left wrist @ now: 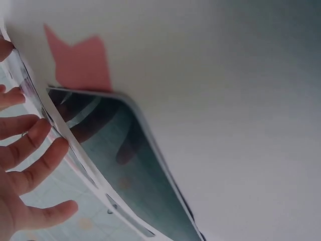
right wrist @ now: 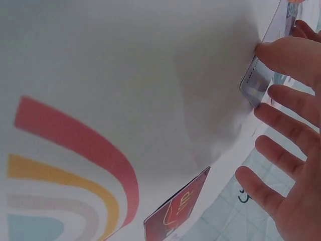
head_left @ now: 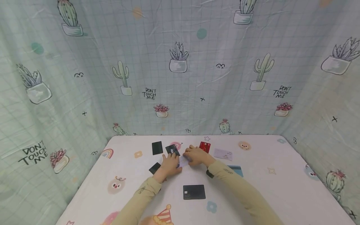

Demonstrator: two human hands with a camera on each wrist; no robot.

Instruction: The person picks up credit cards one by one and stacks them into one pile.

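Observation:
A pale purple card (head_left: 183,161) lies on the table between the two hands. My right hand (head_left: 197,155) pinches its right end, the thumb on one edge of the card (right wrist: 258,83) and fingers at the other in the right wrist view. At its left side, my left hand (head_left: 170,165) reaches over with spread fingers, touching the surface near the card. Just beyond the left fingertips is a black VIP card (head_left: 172,149). A dark glossy card (left wrist: 120,150) reflects the left fingers in the left wrist view.
Black cards lie at the back left (head_left: 157,148), beside the left wrist (head_left: 154,168) and in front (head_left: 194,192). A red card (head_left: 205,147) sits behind the right hand. Another pale card (head_left: 223,154) and a blue card (head_left: 236,170) are to the right. A curtain (head_left: 180,84) rises behind.

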